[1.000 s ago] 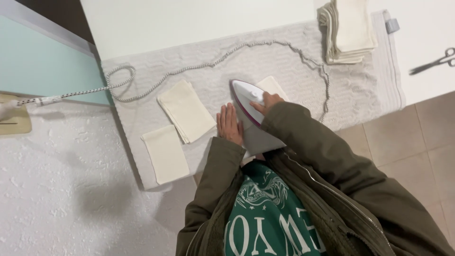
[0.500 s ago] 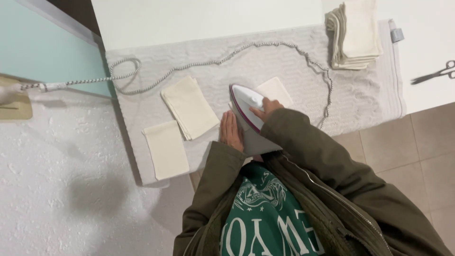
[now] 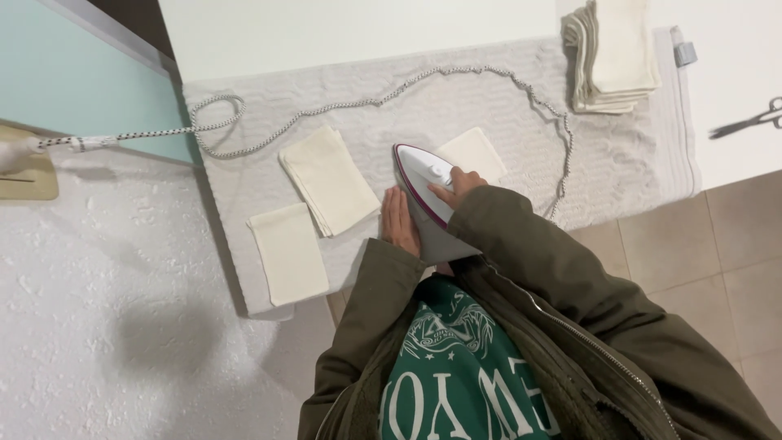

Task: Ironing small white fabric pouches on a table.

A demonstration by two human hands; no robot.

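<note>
The iron [image 3: 425,195], white with a dark red rim, lies on the grey padded cover [image 3: 489,106] near the front edge of the table [image 3: 326,33], its pointed nose aimed toward the far edge. The right hand [image 3: 456,186] has its grip clenched around the iron's handle, fingers curled over the top. Under and just beyond the iron, a cream cloth square [image 3: 475,151] shows at its right side, partly hidden by the hand. The left hand [image 3: 399,222] lies flat on the cover just beside the iron's left edge, fingers straight and together, its grip released and holding nothing.

To the left of that hand sit a folded cream cloth [image 3: 328,179], tilted, and nearer the front left corner of the cover a single cream piece [image 3: 287,254], the two just touching or slightly overlapping. The iron's braided cord [image 3: 358,103] runs from the right of the iron up along the cover toward the far edge, across to a loop at the far left corner, then off the table leftward.

At the far right corner of the cover stands a stack of folded cream cloths [image 3: 612,55]. Scissors [image 3: 748,121] lie on the bare white table by the right edge, well apart from the hands.
</note>
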